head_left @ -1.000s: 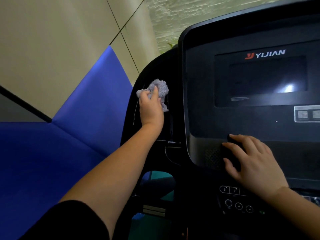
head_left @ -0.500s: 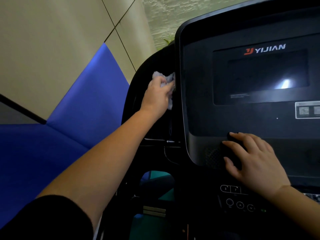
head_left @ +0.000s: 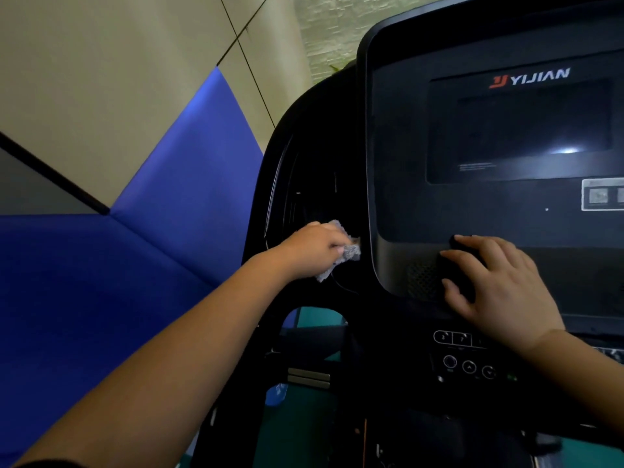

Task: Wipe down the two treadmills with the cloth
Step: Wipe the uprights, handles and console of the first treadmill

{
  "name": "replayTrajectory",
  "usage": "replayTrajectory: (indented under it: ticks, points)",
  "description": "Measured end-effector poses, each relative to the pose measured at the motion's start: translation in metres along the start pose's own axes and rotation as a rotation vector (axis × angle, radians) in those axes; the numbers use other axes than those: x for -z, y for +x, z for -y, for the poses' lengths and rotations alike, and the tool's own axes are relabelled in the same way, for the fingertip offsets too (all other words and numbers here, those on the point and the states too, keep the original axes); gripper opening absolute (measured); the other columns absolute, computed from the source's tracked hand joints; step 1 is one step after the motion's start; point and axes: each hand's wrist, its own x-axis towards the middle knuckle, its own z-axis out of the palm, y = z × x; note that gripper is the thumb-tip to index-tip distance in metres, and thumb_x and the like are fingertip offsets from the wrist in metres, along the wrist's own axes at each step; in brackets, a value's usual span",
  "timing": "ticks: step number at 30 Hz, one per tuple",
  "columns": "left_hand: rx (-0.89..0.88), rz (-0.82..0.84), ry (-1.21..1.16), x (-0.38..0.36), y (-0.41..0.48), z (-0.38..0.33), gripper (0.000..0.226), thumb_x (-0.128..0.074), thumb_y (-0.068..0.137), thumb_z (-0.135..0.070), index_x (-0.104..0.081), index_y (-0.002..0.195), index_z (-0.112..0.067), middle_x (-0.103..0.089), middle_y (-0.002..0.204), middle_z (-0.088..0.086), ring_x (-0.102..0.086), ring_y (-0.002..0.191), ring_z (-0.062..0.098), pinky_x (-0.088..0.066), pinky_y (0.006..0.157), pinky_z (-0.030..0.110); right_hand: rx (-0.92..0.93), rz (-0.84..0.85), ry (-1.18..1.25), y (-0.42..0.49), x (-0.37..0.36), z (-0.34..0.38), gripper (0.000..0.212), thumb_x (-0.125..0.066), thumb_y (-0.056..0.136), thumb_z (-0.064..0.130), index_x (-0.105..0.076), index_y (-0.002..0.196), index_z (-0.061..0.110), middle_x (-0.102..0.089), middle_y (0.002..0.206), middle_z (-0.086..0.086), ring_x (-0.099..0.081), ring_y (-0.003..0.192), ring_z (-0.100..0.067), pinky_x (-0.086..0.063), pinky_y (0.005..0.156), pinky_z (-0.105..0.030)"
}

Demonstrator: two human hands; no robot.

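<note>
A black treadmill console with a dark screen marked YIJIAN fills the right half of the head view. My left hand is shut on a crumpled grey cloth and presses it against the black frame just left of the console's lower edge. My right hand lies flat with fingers spread on the console's lower part, over a dark knob, holding nothing. Only one treadmill is in view.
Round and square control buttons sit below my right hand. A blue padded wall panel and beige wall stand to the left. Green floor shows through the gap under the frame.
My left hand has slid the cloth down the frame, from level with the screen to the console's lower edge. My right hand has stayed on the console.
</note>
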Motion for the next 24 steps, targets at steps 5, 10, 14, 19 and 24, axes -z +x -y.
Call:
replayTrajectory:
  ticks: [5, 10, 14, 19, 24]
  points:
    - [0.069, -0.015, 0.142, 0.002, -0.024, 0.002, 0.037, -0.032, 0.101, -0.038, -0.052, 0.132, -0.036, -0.043, 0.142, -0.010, -0.038, 0.117, 0.019, -0.035, 0.101, 0.044, 0.001, -0.001, 0.005, 0.000, -0.001, -0.001, 0.049, -0.045, 0.083, 0.045, -0.065, 0.115, 0.014, -0.055, 0.128, -0.010, -0.049, 0.117, -0.033, -0.041, 0.094, -0.048]
    - [0.171, -0.031, 0.406, 0.012, -0.037, 0.030, 0.038, -0.023, 0.102, -0.039, -0.054, 0.123, -0.029, -0.050, 0.131, 0.004, -0.042, 0.102, 0.022, -0.041, 0.084, 0.040, 0.005, -0.004, 0.009, 0.000, -0.001, -0.001, 0.047, -0.047, 0.083, 0.044, -0.066, 0.115, 0.014, -0.056, 0.127, -0.010, -0.050, 0.115, -0.033, -0.041, 0.094, -0.048]
    - [0.121, -0.115, 0.428, -0.007, -0.030, 0.012, 0.042, -0.026, 0.102, -0.037, -0.047, 0.135, -0.025, -0.046, 0.137, 0.005, -0.042, 0.111, 0.027, -0.035, 0.090, 0.041, 0.007, -0.009, 0.009, -0.001, -0.001, -0.001, 0.047, -0.047, 0.083, 0.044, -0.066, 0.115, 0.014, -0.056, 0.127, -0.009, -0.050, 0.115, -0.033, -0.041, 0.094, -0.047]
    - [0.087, -0.333, 0.371, -0.033, -0.034, 0.000, 0.036, -0.032, 0.099, -0.037, -0.052, 0.127, -0.027, -0.050, 0.132, -0.006, -0.037, 0.115, 0.022, -0.027, 0.093, 0.038, 0.008, 0.010, 0.009, 0.000, -0.001, -0.002, 0.048, -0.046, 0.084, 0.045, -0.066, 0.116, 0.015, -0.055, 0.128, -0.009, -0.050, 0.116, -0.033, -0.042, 0.094, -0.048]
    - [-0.032, -0.422, 0.223, -0.041, -0.037, 0.004, 0.043, -0.032, 0.092, -0.035, -0.062, 0.118, -0.020, -0.058, 0.119, -0.002, -0.046, 0.122, 0.028, -0.037, 0.102, 0.050, 0.003, 0.004, 0.009, -0.001, -0.001, -0.002, 0.048, -0.046, 0.083, 0.045, -0.066, 0.115, 0.015, -0.055, 0.128, -0.009, -0.050, 0.116, -0.033, -0.041, 0.094, -0.048]
